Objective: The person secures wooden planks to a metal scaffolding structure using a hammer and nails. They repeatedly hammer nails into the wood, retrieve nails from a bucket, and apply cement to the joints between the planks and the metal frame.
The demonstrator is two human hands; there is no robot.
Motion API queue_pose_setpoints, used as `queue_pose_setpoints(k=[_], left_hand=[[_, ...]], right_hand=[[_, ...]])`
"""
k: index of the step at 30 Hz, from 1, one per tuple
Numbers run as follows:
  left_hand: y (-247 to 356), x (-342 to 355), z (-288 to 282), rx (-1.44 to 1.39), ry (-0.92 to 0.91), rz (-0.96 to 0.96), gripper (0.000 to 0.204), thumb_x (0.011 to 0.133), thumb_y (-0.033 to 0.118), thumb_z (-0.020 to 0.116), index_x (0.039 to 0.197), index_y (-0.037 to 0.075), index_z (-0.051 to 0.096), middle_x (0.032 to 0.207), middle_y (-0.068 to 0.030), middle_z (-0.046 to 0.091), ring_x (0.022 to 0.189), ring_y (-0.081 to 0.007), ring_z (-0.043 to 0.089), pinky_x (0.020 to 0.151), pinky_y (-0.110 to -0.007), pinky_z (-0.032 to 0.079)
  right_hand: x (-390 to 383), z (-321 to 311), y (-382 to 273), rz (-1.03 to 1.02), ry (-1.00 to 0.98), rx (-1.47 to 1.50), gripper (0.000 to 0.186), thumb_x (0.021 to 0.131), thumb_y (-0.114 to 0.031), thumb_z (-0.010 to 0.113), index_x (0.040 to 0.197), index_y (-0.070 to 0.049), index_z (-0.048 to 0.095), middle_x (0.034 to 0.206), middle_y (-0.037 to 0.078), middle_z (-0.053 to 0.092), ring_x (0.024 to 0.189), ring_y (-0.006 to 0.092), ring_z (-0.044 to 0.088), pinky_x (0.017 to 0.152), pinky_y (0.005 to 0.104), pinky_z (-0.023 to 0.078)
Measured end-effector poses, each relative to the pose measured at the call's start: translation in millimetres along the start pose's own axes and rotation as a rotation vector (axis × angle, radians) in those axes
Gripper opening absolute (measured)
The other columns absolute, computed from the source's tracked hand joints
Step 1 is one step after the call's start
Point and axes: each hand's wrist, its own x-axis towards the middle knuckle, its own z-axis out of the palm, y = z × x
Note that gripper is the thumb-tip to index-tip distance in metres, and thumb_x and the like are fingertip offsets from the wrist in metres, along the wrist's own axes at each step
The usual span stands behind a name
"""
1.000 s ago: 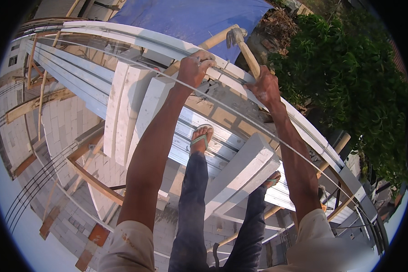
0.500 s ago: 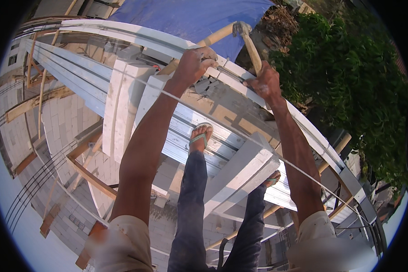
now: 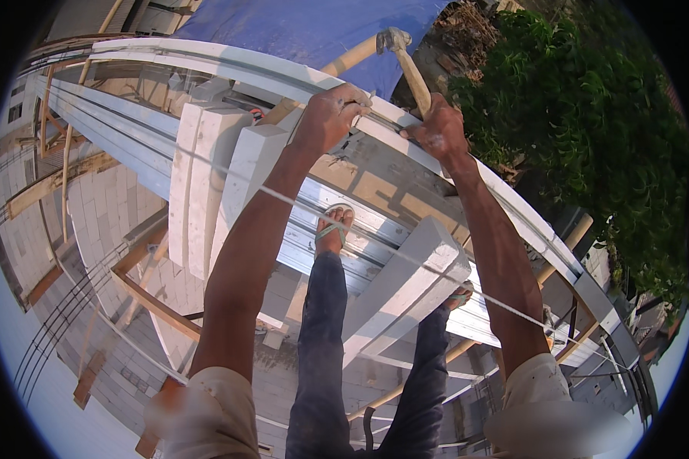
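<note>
Nearest to us are our own legs in dark trousers, each foot in a pale green sandal [image 3: 333,229], planted on the ribbed silvery metal channels [image 3: 406,302] that run slantwise below. A taut white string line [image 3: 375,243] crosses in front of both forearms. A loose white block [image 3: 406,287], rectangular and chalky, leans across the channels between our feet, and more white blocks [image 3: 207,183] of the same kind stand on edge to the left.

Farther out, our left hand [image 3: 331,116] is curled shut over the edge of the long pale beam [image 3: 283,76], fingers wrapped down on it (whether anything small is pinched there we cannot tell). Our right hand [image 3: 440,131] is closed round the lower end of a hammer [image 3: 406,65], whose smooth tan wooden handle rises to a dull grey steel head held up above the beam, just beside a bamboo pole [image 3: 352,57].

We judge that a hammer stroke is in hand: the tool is raised and the other hand steadies the spot on the beam. The next move calls for a short, well-aimed blow landing clear of the left fingers, with our footing kept firm on the slick channels.

Beyond the beam lie a blue tarpaulin [image 3: 306,27] and dense green foliage [image 3: 582,130]; far below to the left, pale paving and timber props.
</note>
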Motion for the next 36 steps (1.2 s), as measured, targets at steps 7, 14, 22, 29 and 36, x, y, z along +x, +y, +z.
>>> queue_pose_setpoints(k=[7,14,22,29,36], left_hand=[[-15,-1,8,-0.039,0.016,0.177,0.009,0.089,0.005,0.067,0.096,0.002,0.071,0.097,-0.0132,0.070,0.091,-0.0336,0.067,0.083,-0.040,0.053],[-19,3,4,0.078,0.005,0.247,0.010,0.087,0.005,0.068,0.096,0.003,0.071,0.097,-0.0124,0.069,0.098,-0.0347,0.063,0.088,-0.043,0.052],[-30,-2,18,0.278,0.051,0.353,0.010,0.087,0.004,0.067,0.095,0.009,0.072,0.106,-0.0029,0.070,0.106,-0.0269,0.065,0.094,-0.039,0.052],[-34,-1,21,0.248,0.111,0.378,0.009,0.089,0.003,0.064,0.092,0.008,0.071,0.105,-0.0038,0.071,0.106,-0.0275,0.064,0.095,-0.039,0.052],[-30,-3,24,0.121,0.140,0.325,0.012,0.088,-0.003,0.063,0.094,0.004,0.071,0.102,-0.0073,0.072,0.102,-0.0307,0.066,0.095,-0.040,0.051]], right_hand=[[-3,-4,-4,-0.002,-0.014,-0.003,0.059,0.062,-0.019,0.095,0.103,0.004,0.061,0.089,0.025,0.073,0.086,0.0401,0.074,0.078,0.0465,0.058],[-1,1,4,-0.034,0.017,0.014,0.063,0.060,-0.023,0.096,0.105,0.005,0.062,0.089,0.023,0.073,0.081,0.0340,0.072,0.076,0.0427,0.056],[-3,-3,-1,0.011,-0.008,0.063,0.060,0.062,-0.017,0.095,0.106,0.005,0.062,0.089,0.024,0.073,0.087,0.0376,0.074,0.079,0.0438,0.057],[-5,5,7,-0.011,0.029,0.106,0.060,0.062,-0.019,0.095,0.107,0.005,0.063,0.090,0.024,0.073,0.087,0.0372,0.074,0.080,0.0435,0.057],[-5,-2,5,-0.001,-0.018,0.125,0.064,0.062,-0.023,0.096,0.109,0.005,0.062,0.093,0.024,0.073,0.089,0.0373,0.073,0.081,0.0436,0.057]])
